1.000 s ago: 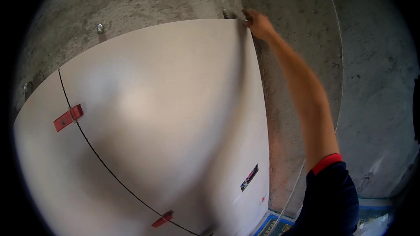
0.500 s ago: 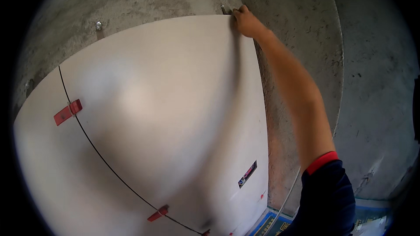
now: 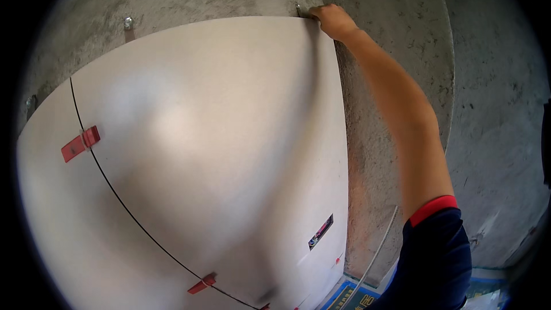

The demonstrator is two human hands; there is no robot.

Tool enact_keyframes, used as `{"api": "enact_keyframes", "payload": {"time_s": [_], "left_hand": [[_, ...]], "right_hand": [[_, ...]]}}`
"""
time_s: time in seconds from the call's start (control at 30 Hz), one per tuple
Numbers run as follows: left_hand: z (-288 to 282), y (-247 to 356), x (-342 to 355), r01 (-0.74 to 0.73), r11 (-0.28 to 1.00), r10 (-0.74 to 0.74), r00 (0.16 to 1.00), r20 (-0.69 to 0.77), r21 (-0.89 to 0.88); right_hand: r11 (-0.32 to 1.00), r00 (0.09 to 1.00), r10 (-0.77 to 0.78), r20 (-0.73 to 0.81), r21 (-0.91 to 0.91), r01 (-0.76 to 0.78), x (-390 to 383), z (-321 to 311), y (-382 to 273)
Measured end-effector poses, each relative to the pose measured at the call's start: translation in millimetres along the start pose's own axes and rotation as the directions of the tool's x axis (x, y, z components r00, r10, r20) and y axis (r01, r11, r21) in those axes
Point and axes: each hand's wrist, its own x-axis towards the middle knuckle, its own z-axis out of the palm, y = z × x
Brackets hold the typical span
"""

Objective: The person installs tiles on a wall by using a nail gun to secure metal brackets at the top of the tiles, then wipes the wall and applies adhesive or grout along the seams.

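A large pale glossy wall tile (image 3: pixel 229 92) stands against the rough wall. At its top right corner is my right hand (image 3: pixel 334 21), its fingers closed over the upper edge; the fingertips are partly hidden. Just left of them a small metal fixing (image 3: pixel 298 10) sticks out of the wall above the tile. A thin dark joint separates this tile from another pale tile (image 3: pixel 51 195) at the left. Across the joint sit a red levelling wedge (image 3: pixel 80 144) and a lower red wedge (image 3: pixel 202 283). My left hand is out of view.
Another metal fixing (image 3: pixel 128 23) sits on the wall above the tile's top edge. Bare grey concrete (image 3: pixel 488 109) runs along the right side. A pale cord or strip (image 3: pixel 379 247) slants downward near blue printed sheeting (image 3: pixel 359 300) on the floor. A small label (image 3: pixel 321 232) is stuck on the tile.
The view has shifted slightly, so the tile and wedges appear a little left and higher. My right hand stays at the tile's top right corner.
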Motion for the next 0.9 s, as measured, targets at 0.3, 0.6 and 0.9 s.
{"api": "enact_keyframes", "payload": {"time_s": [0.3,0.6,0.9], "left_hand": [[-2,-3,0,-0.021,0.991,0.029,0.998,0.051,-0.135],[2,5,-7,-0.021,0.998,0.015,0.995,-0.101,-0.06],[37,-5,-11,-0.105,0.994,0.105,0.987,-0.125,0.01]], "right_hand": [[0.998,0.993,-0.063,-0.102,0.013,0.065,-4,10,2],[0.989,0.977,-0.084,-0.197,0.1,0.105,-6,19,7],[0.986,0.987,0.157,-0.027,-0.046,-0.158,17,0,-1]]}}
